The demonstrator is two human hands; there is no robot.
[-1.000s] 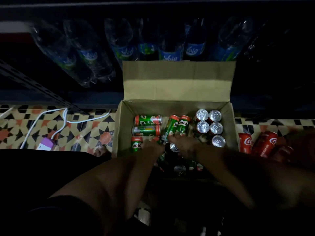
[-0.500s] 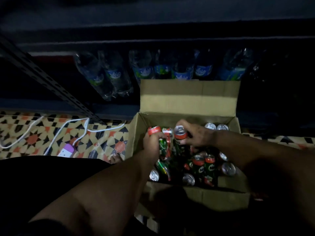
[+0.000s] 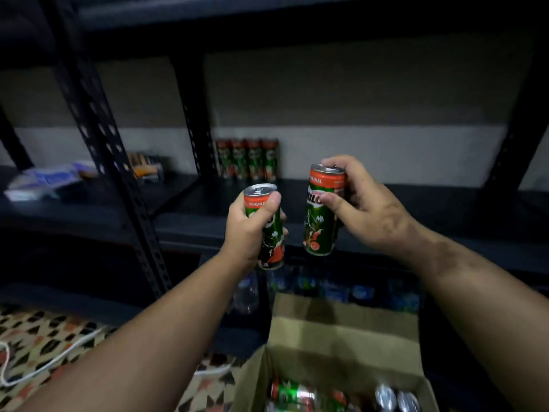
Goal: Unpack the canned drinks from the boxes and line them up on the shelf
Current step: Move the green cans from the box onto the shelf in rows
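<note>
Milo cans: two in the air in front of the dark shelf (image 3: 386, 200). Left hand (image 3: 248, 227) grips one can (image 3: 269, 230), fingers wrapped round its upper body, thumb over the orange band; can tilts slightly, top toward camera. Right hand (image 3: 364, 203) holds the second can (image 3: 322, 212) near its top, fingers curled behind, thumb on the logo; can roughly upright, bottom just above the shelf's front edge. The two cans are near each other, not touching. Row of four same cans (image 3: 248, 159) stands at the shelf's back by the wall. Open cardboard box (image 3: 341, 331) below on patterned floor (image 3: 44, 337), more cans (image 3: 297, 394) inside. Water bottles (image 3: 326, 289) on the lower shelf, blurred. White cable (image 3: 50, 361) on floor at left.
</note>
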